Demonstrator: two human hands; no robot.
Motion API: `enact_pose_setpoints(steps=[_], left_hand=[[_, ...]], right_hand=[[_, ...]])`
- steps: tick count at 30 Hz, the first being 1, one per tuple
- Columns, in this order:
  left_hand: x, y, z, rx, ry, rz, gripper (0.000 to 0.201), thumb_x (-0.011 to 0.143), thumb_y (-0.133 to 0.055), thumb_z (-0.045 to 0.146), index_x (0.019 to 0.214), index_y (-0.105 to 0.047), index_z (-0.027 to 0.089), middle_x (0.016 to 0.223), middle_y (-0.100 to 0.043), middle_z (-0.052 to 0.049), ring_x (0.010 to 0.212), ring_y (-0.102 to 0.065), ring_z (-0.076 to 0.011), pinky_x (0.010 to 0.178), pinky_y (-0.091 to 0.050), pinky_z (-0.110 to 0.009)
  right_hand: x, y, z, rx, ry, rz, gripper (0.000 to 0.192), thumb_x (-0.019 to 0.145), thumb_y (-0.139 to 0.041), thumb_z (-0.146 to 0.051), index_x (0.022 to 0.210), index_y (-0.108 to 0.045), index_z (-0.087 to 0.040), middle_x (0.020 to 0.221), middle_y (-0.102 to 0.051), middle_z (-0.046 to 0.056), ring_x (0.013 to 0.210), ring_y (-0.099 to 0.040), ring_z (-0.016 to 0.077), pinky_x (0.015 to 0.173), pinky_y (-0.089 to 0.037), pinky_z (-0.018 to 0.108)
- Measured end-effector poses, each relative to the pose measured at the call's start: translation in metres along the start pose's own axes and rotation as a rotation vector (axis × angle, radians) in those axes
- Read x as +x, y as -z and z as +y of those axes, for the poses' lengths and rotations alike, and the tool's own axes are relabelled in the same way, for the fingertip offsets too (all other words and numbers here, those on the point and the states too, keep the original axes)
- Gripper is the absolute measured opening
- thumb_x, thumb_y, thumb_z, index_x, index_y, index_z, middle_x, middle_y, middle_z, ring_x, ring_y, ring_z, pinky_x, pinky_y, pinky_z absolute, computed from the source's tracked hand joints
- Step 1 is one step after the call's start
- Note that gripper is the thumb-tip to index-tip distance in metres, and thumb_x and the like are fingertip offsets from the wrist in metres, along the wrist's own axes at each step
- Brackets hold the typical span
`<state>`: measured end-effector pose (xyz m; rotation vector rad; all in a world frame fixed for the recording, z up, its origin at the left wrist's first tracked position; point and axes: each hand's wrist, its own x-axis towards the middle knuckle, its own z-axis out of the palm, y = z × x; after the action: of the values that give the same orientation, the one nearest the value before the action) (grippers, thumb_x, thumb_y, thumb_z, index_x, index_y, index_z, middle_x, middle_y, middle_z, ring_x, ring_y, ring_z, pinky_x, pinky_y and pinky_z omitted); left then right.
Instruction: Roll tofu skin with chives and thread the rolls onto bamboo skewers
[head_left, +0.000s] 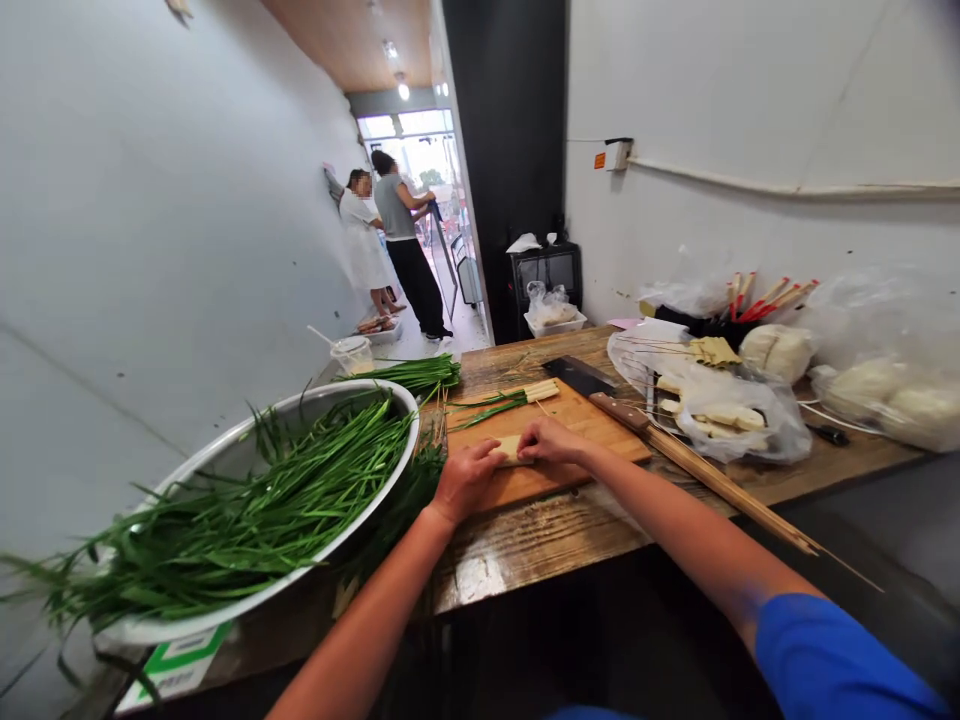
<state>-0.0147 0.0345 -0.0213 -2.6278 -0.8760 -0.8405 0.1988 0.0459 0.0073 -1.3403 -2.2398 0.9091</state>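
Observation:
Both hands meet on a wooden cutting board (pixel 592 420). My left hand (pixel 465 480) and my right hand (pixel 551 440) pinch a small pale tofu-skin piece (pixel 511 448) between them, pressing it against the board. A rolled bundle of chives in pale wrap (pixel 517 398) lies at the far side of the board. A cleaver (pixel 589 382) with a wooden handle rests at the board's right edge.
A large metal bowl (pixel 225 455) heaped with green chives (pixel 262 510) stands to the left. Bamboo skewers (pixel 720 482) run along the table's front right. Plastic bags of pale tofu sheets (pixel 720 405) and buns (pixel 885 390) crowd the right. Two people stand far down the corridor.

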Motion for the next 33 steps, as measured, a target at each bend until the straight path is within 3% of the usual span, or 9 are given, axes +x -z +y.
enact_pose_setpoints(steps=[3, 6, 14, 18, 22, 26, 33], left_hand=[[0.0, 0.003, -0.001, 0.054, -0.079, -0.003, 0.02, 0.089, -0.048, 0.024, 0.091, -0.067, 0.022, 0.109, -0.064, -0.008, 0.079, -0.063, -0.0161, 0.07, -0.049, -0.028], [0.003, 0.005, 0.001, 0.038, -0.119, -0.056, 0.02, 0.09, -0.046, 0.023, 0.095, -0.066, 0.021, 0.102, -0.066, -0.008, 0.083, -0.063, -0.0176, 0.073, -0.049, -0.029], [0.013, 0.005, 0.005, -0.158, -0.026, -0.208, 0.025, 0.092, -0.042, 0.024, 0.086, -0.067, 0.02, 0.082, -0.067, -0.004, 0.08, -0.06, -0.0144, 0.074, -0.046, -0.026], [0.016, 0.006, 0.006, -0.222, 0.007, -0.233, 0.027, 0.092, -0.041, 0.023, 0.085, -0.067, 0.02, 0.079, -0.067, -0.003, 0.08, -0.06, -0.0144, 0.076, -0.046, -0.026], [0.018, 0.007, 0.007, -0.245, 0.003, -0.243, 0.03, 0.092, -0.04, 0.023, 0.083, -0.068, 0.02, 0.077, -0.067, -0.003, 0.077, -0.06, -0.0143, 0.075, -0.046, -0.027], [0.017, 0.006, 0.007, -0.268, 0.002, -0.237, 0.031, 0.092, -0.038, 0.024, 0.083, -0.068, 0.02, 0.076, -0.067, -0.003, 0.075, -0.06, -0.0138, 0.076, -0.046, -0.027], [0.014, 0.005, 0.01, -0.188, 0.052, -0.197, 0.028, 0.091, -0.042, 0.025, 0.082, -0.068, 0.019, 0.079, -0.064, -0.004, 0.082, -0.057, -0.0155, 0.076, -0.045, -0.028]], right_hand=[[0.003, 0.004, -0.003, -0.001, -0.042, -0.025, 0.016, 0.069, -0.059, -0.016, 0.075, -0.073, -0.01, 0.052, -0.059, -0.002, 0.048, -0.043, 0.0062, 0.046, -0.028, 0.017], [0.005, 0.006, -0.003, 0.025, -0.048, -0.035, 0.016, 0.068, -0.06, -0.016, 0.076, -0.073, -0.01, 0.051, -0.058, -0.003, 0.047, -0.042, 0.0051, 0.045, -0.027, 0.017], [0.005, 0.005, 0.004, 0.092, -0.063, -0.06, 0.017, 0.071, -0.059, -0.017, 0.081, -0.071, -0.011, 0.056, -0.061, -0.002, 0.047, -0.046, 0.0061, 0.046, -0.031, 0.016], [-0.001, 0.005, 0.002, -0.105, 0.09, 0.12, 0.021, 0.074, -0.055, -0.012, 0.09, -0.07, -0.013, 0.078, -0.068, 0.003, 0.067, -0.056, 0.0108, 0.06, -0.038, 0.019], [-0.017, -0.005, -0.007, -0.504, 0.301, 0.289, 0.02, 0.083, -0.05, -0.017, 0.08, -0.069, -0.013, 0.083, -0.066, 0.009, 0.081, -0.054, 0.0166, 0.074, -0.037, 0.027], [-0.029, -0.019, -0.012, -0.763, 0.367, 0.246, 0.023, 0.088, -0.046, -0.02, 0.08, -0.066, -0.012, 0.082, -0.062, 0.01, 0.085, -0.051, 0.0195, 0.078, -0.035, 0.033], [-0.028, -0.021, -0.015, -0.824, 0.321, 0.15, 0.026, 0.09, -0.041, -0.019, 0.086, -0.065, -0.01, 0.086, -0.06, 0.012, 0.088, -0.049, 0.0207, 0.079, -0.035, 0.034]])
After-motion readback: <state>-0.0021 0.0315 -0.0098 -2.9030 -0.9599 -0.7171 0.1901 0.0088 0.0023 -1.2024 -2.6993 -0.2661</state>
